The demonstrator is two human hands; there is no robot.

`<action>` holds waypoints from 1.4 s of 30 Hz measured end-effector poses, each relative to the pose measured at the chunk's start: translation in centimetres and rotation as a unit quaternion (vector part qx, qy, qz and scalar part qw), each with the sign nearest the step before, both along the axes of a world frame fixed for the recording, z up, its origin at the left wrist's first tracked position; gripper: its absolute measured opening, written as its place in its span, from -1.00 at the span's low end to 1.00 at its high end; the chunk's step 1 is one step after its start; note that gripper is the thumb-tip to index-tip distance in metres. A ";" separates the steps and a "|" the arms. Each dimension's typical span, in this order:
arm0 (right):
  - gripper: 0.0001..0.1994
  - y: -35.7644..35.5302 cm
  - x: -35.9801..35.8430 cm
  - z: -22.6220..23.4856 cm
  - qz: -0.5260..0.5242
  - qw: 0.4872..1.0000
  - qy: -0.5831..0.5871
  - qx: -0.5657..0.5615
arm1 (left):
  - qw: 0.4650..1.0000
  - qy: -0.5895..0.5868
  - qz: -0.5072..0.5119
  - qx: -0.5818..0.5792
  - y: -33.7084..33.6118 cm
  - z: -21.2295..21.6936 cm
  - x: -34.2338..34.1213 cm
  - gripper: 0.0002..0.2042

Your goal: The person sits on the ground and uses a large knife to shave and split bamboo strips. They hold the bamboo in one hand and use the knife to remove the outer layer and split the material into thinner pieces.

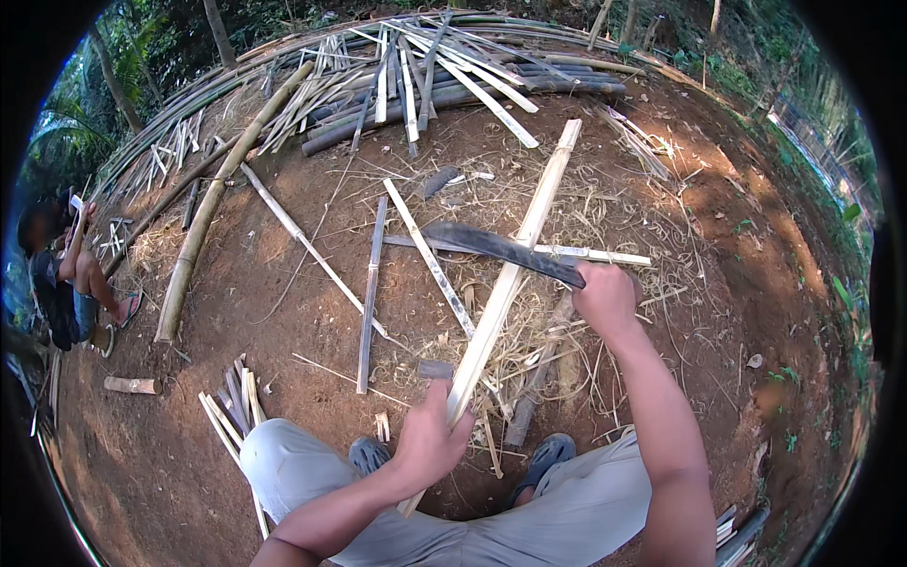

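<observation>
- Left hand (430, 439): fingers wrapped tight around the near end of a long pale bamboo slat (510, 274), which runs up and away from the knuckles toward the far ground.
- Right hand (605, 295): fingers clenched around the handle of a dark curved machete (491, 246), blade stretching left of the fist and crossing the slat well beyond the left fingers.
- Under both hands: reddish dirt ground (283, 378) strewn with shavings and split strips.
- Left of the left fingers: small bundle of cut strips (231, 406).
- Far beyond the fingertips: pile of bamboo poles (425, 76).
- Far left: seated person (61, 274).
</observation>
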State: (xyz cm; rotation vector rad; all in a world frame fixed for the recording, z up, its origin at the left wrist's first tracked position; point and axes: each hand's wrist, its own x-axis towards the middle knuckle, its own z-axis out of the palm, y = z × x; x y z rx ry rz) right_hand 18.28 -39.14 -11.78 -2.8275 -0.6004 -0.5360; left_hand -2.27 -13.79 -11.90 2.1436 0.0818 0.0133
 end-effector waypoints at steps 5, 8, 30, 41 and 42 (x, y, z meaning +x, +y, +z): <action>-0.94 0.6 0.2 -0.1 -0.001 0.999 -0.054 -0.003 | 1.000 0.003 0.004 -0.030 0.3 -0.6 0.7 -0.77; -0.91 4.3 -3.6 -0.1 0.033 0.998 -0.032 -0.037 | 0.999 0.016 0.006 -0.050 0.6 -1.2 1.2 -0.69; -0.86 -7.5 4.2 2.4 -0.326 0.938 0.027 0.117 | 0.995 0.017 -0.093 -0.021 0.9 -0.9 -2.1 -0.67; -0.81 1.3 -2.3 3.9 -0.056 0.925 0.203 0.315 | 0.676 0.354 -0.184 -0.620 0.9 0.6 0.5 -0.69; -0.81 1.5 -2.5 4.1 -0.009 0.896 0.214 0.389 | 0.673 0.359 -0.197 -0.616 0.9 0.5 0.5 -0.62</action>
